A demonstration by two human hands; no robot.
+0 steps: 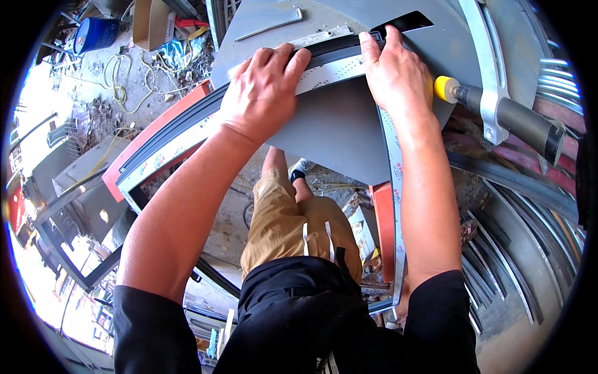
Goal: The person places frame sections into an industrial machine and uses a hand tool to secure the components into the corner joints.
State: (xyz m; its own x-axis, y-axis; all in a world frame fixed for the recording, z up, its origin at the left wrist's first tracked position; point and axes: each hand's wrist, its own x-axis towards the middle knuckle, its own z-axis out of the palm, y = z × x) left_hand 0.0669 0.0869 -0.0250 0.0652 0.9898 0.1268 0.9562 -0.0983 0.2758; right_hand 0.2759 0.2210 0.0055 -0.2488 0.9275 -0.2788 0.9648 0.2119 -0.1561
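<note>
A metal window frame [336, 71] with printed white film and dark channels along its edge lies across a grey table [336, 134]. Its near part hangs over the table edge toward my body. My left hand [265, 84] lies over the far bar, its fingers curled around the dark outer edge. At the right far corner my right hand [398, 71] is closed, thumb and forefinger at a small black piece on the corner. Beyond these fingertips a flat, pointed black strip [408, 22] rests on the table. What the right palm covers is hidden.
An L-shaped hex key [271, 26] lies on the table. A black cylinder [514, 118] with a yellow tip [445, 89], held in a grey bracket [491, 68], stands close to my right hand. Metal profiles [504, 249] are stacked at right. A blue bucket [94, 34] and yellow cable [115, 78] lie left.
</note>
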